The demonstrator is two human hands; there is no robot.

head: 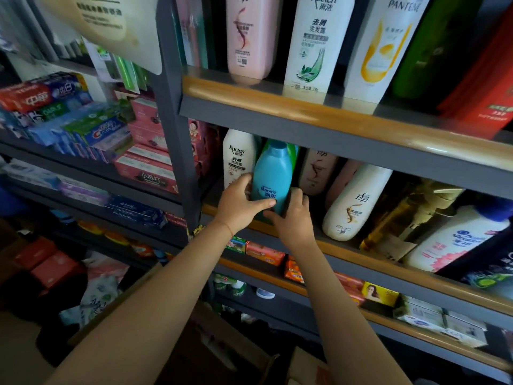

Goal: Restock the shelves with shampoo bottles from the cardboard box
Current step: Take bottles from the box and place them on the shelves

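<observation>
Gripping blue Rejoice shampoo bottle mid-frame on shelf: left hand fingers curled round it, right hand fingers pinching base.

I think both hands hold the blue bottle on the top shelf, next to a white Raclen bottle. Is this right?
Not quite: the head view shows it on the middle shelf, not the top one. Both the left hand and right hand hold the blue bottle, next to a white Raclen bottle.
</observation>
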